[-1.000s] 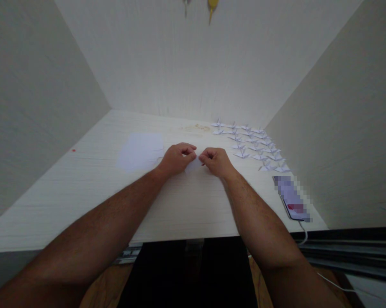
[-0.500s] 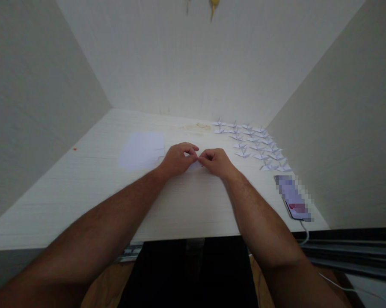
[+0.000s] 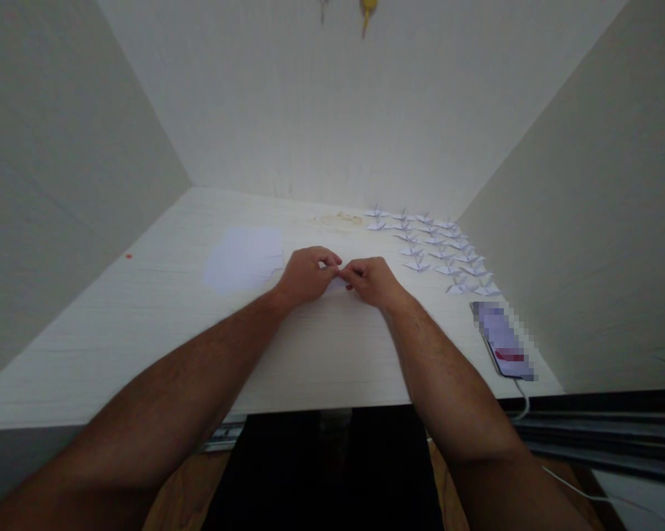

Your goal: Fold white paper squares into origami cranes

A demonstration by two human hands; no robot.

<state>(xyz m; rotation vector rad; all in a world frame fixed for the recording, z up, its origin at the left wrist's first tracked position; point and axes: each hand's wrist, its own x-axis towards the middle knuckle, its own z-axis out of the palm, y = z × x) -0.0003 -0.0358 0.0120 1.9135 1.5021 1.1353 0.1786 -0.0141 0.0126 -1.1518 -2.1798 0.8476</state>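
Note:
My left hand [image 3: 311,273] and my right hand [image 3: 370,279] meet over the middle of the white table, fingertips pinched close together. Between them is a small piece of white paper [image 3: 335,284], mostly hidden behind the fingers; its folded shape cannot be made out. Left of my left hand lies a stack of white paper sheets [image 3: 244,258], flat on the table. Several folded paper cranes [image 3: 416,263] stand in rows to the right of and beyond my right hand.
A phone [image 3: 501,343] with a blurred screen lies near the table's right edge, a white cable [image 3: 526,405] running down from it. Walls close off the left, back and right of the white table [image 3: 332,354]. A yellow object [image 3: 368,11] hangs on the back wall.
Both hands stay in nearly the same place, with only small shifts of the pinched fingers on the paper. The view has moved very slightly.

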